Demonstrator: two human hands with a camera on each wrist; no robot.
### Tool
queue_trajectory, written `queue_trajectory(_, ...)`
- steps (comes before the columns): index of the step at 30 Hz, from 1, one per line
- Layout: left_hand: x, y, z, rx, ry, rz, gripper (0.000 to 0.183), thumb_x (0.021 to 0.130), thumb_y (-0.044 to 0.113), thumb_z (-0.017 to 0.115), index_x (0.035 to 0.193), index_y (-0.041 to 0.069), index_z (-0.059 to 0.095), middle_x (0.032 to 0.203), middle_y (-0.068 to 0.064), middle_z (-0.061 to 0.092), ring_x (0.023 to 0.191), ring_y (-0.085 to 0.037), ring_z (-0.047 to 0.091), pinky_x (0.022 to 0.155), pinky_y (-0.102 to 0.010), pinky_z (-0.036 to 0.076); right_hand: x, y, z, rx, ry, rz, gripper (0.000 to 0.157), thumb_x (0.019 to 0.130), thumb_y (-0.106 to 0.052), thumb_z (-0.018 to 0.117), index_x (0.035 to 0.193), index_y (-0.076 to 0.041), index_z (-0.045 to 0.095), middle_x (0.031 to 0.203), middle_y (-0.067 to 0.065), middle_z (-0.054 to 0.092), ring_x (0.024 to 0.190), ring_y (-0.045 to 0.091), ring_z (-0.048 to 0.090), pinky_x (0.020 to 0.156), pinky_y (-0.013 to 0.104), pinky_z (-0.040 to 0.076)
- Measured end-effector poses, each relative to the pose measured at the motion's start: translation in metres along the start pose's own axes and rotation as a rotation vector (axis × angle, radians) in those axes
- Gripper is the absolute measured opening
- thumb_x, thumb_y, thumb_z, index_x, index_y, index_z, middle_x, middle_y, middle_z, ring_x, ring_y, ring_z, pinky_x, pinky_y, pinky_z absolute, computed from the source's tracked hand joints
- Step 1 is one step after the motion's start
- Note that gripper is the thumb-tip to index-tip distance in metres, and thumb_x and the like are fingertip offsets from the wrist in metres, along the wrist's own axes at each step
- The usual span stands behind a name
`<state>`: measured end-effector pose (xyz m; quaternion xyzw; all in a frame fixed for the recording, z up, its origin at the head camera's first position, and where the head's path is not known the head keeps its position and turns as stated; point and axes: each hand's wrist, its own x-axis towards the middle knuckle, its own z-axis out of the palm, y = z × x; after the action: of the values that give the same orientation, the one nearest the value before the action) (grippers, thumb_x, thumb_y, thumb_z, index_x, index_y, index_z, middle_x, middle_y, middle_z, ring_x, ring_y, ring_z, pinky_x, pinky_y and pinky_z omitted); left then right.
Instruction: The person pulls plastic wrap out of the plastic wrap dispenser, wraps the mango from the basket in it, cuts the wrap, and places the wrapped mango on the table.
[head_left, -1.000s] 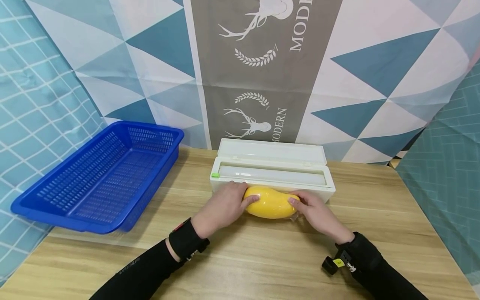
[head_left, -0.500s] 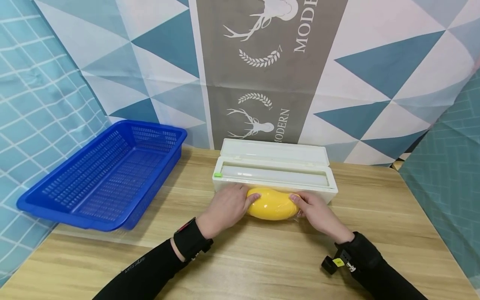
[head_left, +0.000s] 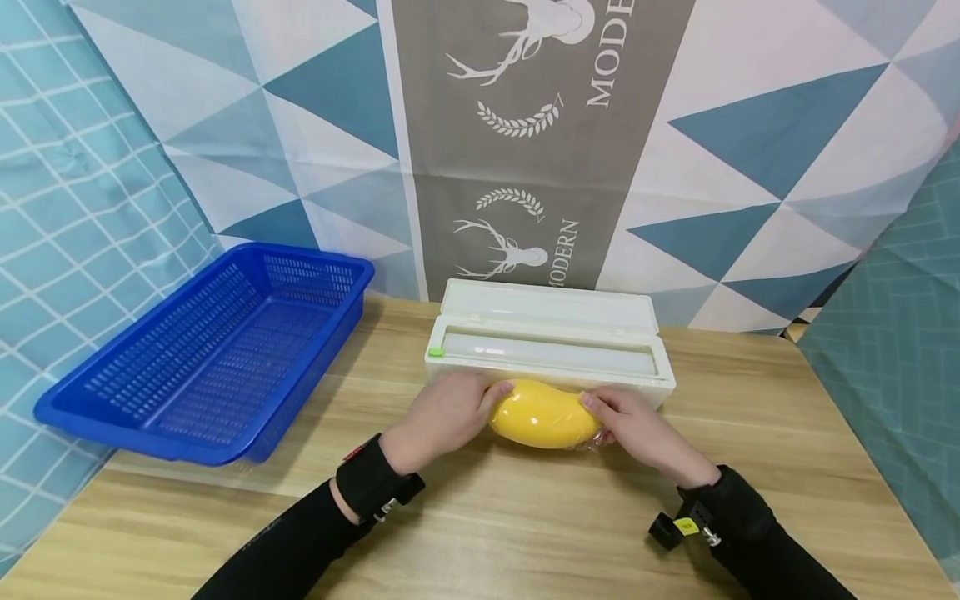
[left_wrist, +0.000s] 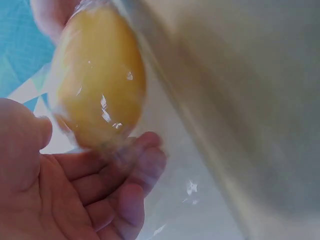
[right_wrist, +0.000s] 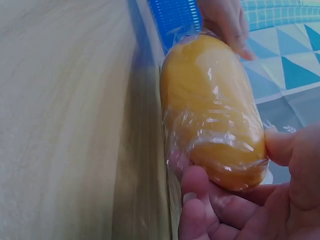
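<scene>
A smooth yellow mango [head_left: 543, 414] is held level just in front of a white cling film dispenser [head_left: 551, 354]. Clear film clings to it, wrinkled at its right end in the right wrist view. My left hand [head_left: 447, 417] holds the left end, thumb on top; in the left wrist view its curled fingers [left_wrist: 145, 162] touch the film at that end. At the opposite end my right hand [head_left: 637, 429] pinches the mango between thumb and fingers [right_wrist: 192, 182]. In the head view, the fingers under the fruit are mostly hidden.
The dispenser's lid [head_left: 551, 305] stands raised behind its film roll [head_left: 547, 352], with a small green piece at the left corner. A blue perforated basket [head_left: 307, 350] sits at the left of the wooden table [head_left: 525, 533]. Patterned cloths hang around the back and sides.
Both hands have drawn the mango slightly toward me, a little away from the dispenser. My left hand has turned a little at its end. The dispenser and basket stay put.
</scene>
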<state>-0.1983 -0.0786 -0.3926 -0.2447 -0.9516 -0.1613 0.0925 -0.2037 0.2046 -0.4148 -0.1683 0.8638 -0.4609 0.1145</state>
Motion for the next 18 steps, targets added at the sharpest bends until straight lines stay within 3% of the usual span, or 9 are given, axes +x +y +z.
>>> queue_trajectory(3,-0.002,0.005,-0.01,0.088,0.081,0.033,0.048,0.104,0.05,0.046,0.077,0.015,0.062,0.065,0.003,0.051,0.064,-0.016,0.053,0.06,-0.032,0.046,-0.001,-0.002,-0.003,0.007,-0.024,0.006,0.041,0.105,-0.042,0.047,0.106,-0.006,0.067,0.086,0.007,0.062,0.074,0.022,0.059,0.065,0.034,0.052)
queue_trajectory(5,-0.003,0.009,-0.014,0.151,0.117,0.077,0.049,0.098,0.057,0.053,0.097,0.011,0.069,0.084,-0.002,0.063,0.081,-0.02,0.059,0.071,-0.033,0.051,-0.002,-0.003,-0.005,0.007,-0.036,0.003,0.041,0.106,-0.042,0.046,0.106,-0.006,0.067,0.086,0.006,0.062,0.075,0.023,0.059,0.065,0.034,0.052)
queue_trajectory(7,-0.004,0.015,-0.016,0.171,0.116,0.139,0.059,0.091,0.061,0.062,0.122,0.011,0.065,0.111,-0.006,0.065,0.103,-0.024,0.058,0.086,-0.038,0.051,-0.004,-0.004,-0.007,-0.005,-0.046,-0.006,0.04,0.106,-0.041,0.046,0.105,-0.006,0.066,0.084,0.006,0.061,0.073,0.023,0.057,0.064,0.032,0.049)
queue_trajectory(9,-0.005,0.02,-0.015,0.162,0.083,0.197,0.074,0.084,0.061,0.071,0.138,0.013,0.056,0.131,-0.008,0.058,0.118,-0.027,0.052,0.096,-0.041,0.048,-0.005,-0.004,-0.008,-0.023,-0.052,-0.02,0.039,0.106,-0.04,0.046,0.103,-0.007,0.065,0.081,0.006,0.059,0.071,0.022,0.055,0.062,0.029,0.046)
queue_trajectory(13,-0.005,0.023,-0.007,0.14,0.012,0.265,0.087,0.074,0.049,0.086,0.145,0.016,0.049,0.14,-0.005,0.051,0.123,-0.025,0.048,0.1,-0.04,0.045,-0.006,-0.006,-0.009,-0.046,-0.063,-0.045,0.036,0.106,-0.04,0.047,0.102,-0.008,0.063,0.08,0.006,0.055,0.07,0.021,0.051,0.06,0.027,0.041)
queue_trajectory(18,-0.006,0.021,0.001,0.139,0.011,0.287,0.089,0.07,0.041,0.091,0.144,0.014,0.049,0.136,-0.003,0.054,0.113,-0.023,0.051,0.096,-0.035,0.045,-0.009,-0.007,-0.012,-0.09,-0.069,-0.068,0.035,0.106,-0.04,0.046,0.106,-0.01,0.064,0.087,0.004,0.058,0.077,0.022,0.054,0.065,0.03,0.046)
